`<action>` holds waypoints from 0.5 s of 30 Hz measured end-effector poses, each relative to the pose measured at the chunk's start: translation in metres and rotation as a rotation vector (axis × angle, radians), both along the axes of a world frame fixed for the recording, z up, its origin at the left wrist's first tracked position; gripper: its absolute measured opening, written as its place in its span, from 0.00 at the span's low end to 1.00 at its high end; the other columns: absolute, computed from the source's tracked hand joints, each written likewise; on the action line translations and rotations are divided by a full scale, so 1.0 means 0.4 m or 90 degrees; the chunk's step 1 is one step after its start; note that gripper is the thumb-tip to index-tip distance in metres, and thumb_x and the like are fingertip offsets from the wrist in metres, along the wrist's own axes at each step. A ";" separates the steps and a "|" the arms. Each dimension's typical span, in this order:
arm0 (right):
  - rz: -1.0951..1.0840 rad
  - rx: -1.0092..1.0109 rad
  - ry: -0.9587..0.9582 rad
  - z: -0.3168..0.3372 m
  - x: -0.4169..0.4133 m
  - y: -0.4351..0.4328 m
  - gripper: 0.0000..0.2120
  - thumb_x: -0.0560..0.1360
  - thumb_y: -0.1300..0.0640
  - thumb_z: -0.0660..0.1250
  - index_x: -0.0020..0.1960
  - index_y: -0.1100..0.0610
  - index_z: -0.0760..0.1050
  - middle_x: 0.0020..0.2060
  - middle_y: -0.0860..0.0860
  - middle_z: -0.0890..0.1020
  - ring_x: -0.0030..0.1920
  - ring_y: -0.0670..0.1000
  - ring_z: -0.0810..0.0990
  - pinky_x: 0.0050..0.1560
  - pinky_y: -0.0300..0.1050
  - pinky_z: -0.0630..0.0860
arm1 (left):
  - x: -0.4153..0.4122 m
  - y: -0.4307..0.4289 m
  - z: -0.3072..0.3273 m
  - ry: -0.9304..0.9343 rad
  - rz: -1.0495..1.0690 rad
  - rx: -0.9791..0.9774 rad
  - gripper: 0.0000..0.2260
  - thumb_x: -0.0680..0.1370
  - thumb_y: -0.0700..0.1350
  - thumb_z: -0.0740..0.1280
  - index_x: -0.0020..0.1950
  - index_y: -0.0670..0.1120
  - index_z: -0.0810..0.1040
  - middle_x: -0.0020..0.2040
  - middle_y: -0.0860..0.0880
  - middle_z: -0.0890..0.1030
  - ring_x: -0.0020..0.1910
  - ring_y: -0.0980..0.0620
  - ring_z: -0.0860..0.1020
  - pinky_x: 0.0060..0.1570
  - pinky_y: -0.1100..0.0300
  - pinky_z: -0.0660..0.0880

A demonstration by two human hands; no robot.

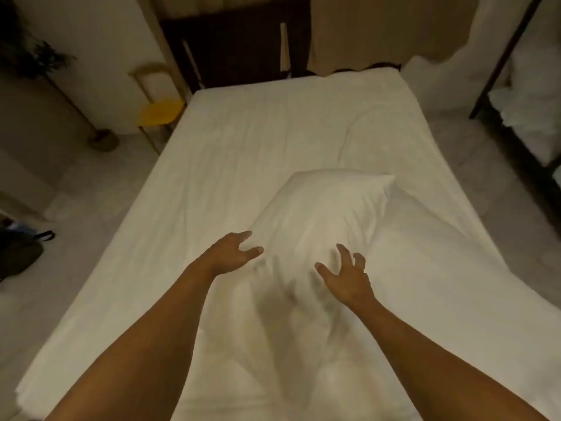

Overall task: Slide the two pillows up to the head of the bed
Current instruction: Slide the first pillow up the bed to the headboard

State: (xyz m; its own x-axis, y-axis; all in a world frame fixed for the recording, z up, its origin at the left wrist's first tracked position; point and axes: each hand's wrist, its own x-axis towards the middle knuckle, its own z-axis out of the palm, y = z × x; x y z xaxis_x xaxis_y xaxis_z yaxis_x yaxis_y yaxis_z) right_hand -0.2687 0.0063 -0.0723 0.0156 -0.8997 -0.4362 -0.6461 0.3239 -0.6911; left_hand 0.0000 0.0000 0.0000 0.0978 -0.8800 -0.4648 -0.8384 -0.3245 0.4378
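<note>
A white pillow (324, 208) lies at an angle on the middle of the white bed (243, 141), one corner pointing towards the far right. A second white shape (291, 354) lies nearer to me between my forearms; blur keeps me from telling whether it is the other pillow. My left hand (232, 252) hovers at the pillow's near left edge with fingers spread. At the near right edge my right hand (346, 276) is also spread, holding nothing. The head of the bed (297, 83) is at the far end, bare.
A dark headboard or door (236, 47) and a beige curtain (388, 31) stand behind the bed. A yellow stool (161, 112) and a floor lamp base (103, 139) sit at the far left. A dark bag (21, 253) lies on the floor left. Another bed frame (522, 117) stands right.
</note>
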 end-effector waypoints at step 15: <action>-0.145 -0.104 -0.063 -0.284 0.094 -0.123 0.45 0.67 0.29 0.67 0.75 0.32 0.45 0.76 0.40 0.41 0.76 0.58 0.60 0.71 0.56 0.65 | 0.119 -0.282 -0.386 0.060 0.050 -0.027 0.32 0.80 0.61 0.61 0.80 0.47 0.59 0.78 0.44 0.63 0.76 0.44 0.64 0.71 0.51 0.61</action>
